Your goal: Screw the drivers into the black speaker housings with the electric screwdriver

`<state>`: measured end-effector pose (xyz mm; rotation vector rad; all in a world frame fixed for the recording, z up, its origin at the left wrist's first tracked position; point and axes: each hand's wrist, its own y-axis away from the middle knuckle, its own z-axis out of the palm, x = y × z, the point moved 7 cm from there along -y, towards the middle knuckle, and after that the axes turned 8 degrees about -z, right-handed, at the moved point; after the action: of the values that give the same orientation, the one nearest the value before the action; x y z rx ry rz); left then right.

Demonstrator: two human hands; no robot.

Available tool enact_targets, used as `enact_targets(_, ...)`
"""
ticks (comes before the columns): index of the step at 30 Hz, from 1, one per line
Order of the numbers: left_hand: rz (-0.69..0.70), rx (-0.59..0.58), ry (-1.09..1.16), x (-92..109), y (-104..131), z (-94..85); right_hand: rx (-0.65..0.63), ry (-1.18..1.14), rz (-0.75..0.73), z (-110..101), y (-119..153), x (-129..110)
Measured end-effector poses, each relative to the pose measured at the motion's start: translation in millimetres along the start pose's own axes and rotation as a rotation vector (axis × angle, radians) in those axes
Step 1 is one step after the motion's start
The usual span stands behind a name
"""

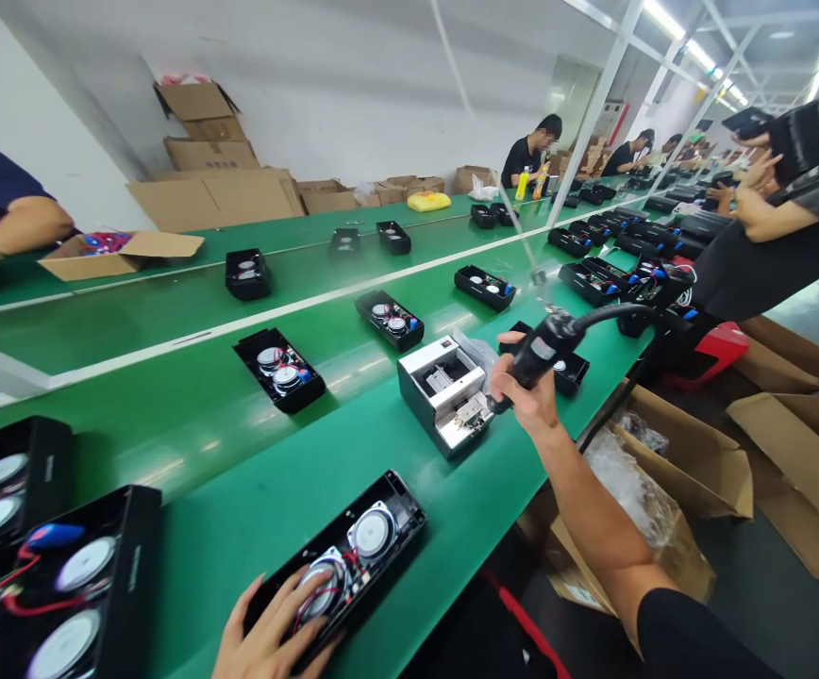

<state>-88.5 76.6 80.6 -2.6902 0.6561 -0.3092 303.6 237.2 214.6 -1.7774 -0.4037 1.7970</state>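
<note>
My left hand (275, 627) lies across the near end of a black speaker housing (399, 528), its fingers curved over the box and one round speaker. Two silver-rimmed speakers with white centres (371, 535) and red wires show inside this housing. My right hand (533, 396) is closed around a black electric screwdriver (543, 349), raised over the bench. The screwdriver's bit end points down and its cable runs off to the right. Just left of that hand stands a screw feeder (444, 396) with a silver top. Behind the screwdriver, another black housing (571, 372) is partly hidden.
Open housings (280, 371) sit along the green conveyor (169, 405). More housings (91, 575) crowd the near left. Co-workers (528, 156) sit across the line; another person (784, 217) stands at right holding a black box. Cardboard boxes (685, 453) are on the floor at right.
</note>
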Motion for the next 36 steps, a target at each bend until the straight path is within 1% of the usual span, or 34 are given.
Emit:
enact_targets(2, 0.022, -0.006, -0.018, 3.9, -5.4, 0.3, 0.008, -0.007, -0.003, 0.6, 6.9, -4.8)
enact_targets(4, 0.061, -0.004, -0.031, 11.2, -12.4, 1.2, 0.024, 0.027, 0.006, 5.7, 10.7, -3.5)
enact_targets(6, 0.119, -0.003, -0.036, 20.6, -18.5, 3.6, 0.03, 0.05, 0.026, 13.3, 11.5, 2.8)
enact_targets(8, 0.143, 0.006, -0.021, 27.3, -22.5, 5.6, 0.031, 0.064, 0.057, 18.8, 11.6, 11.1)
enact_targets(10, 0.126, 0.016, 0.011, 31.0, -24.2, 6.4, 0.02, 0.075, 0.086, 20.9, 13.8, 17.2)
enact_targets(12, 0.082, 0.017, 0.045, 33.4, -24.5, 6.2, -0.029, 0.075, 0.12, 22.7, 20.6, 19.2)
enact_targets(14, 0.044, 0.005, 0.078, 37.4, -24.6, 5.9, -0.106, 0.029, 0.167, 27.6, 33.3, 16.4)
enact_targets(16, 0.004, -0.011, 0.112, 42.0, -25.7, 6.2, -0.168, -0.086, 0.204, 36.3, 50.3, 7.6)
enact_targets(18, -0.043, -0.016, 0.149, 45.7, -27.5, 6.8, -0.186, -0.248, 0.177, 48.3, 67.4, -7.9)
enact_targets(20, -0.089, -0.01, 0.185, 47.6, -28.8, 7.3, -0.187, -0.399, 0.102, 63.2, 82.5, -24.3)
enact_targets(22, -0.106, -0.007, 0.205, 49.1, -29.3, 7.6, -0.199, -0.482, 0.034, 80.0, 95.4, -34.3)
enact_targets(23, -0.104, -0.01, 0.206, 49.6, -29.3, 7.6, -0.216, -0.495, 0.021, 88.8, 100.9, -35.6)
enact_targets(25, -0.092, -0.016, 0.204, 50.0, -29.4, 6.8, -0.248, -0.48, 0.02, 103.3, 109.6, -32.8)
enact_targets(27, -0.085, -0.017, 0.201, 49.4, -29.9, 5.1, -0.269, -0.451, 0.026, 112.1, 115.2, -27.5)
enact_targets(33, -0.042, -0.035, 0.161, 50.7, -31.6, 3.5, -0.273, -0.417, 0.046, 118.8, 120.7, -18.8)
enact_targets(36, -0.054, -0.024, 0.167, 49.5, -30.5, 5.0, -0.269, -0.413, 0.051, 121.5, 122.5, -16.6)
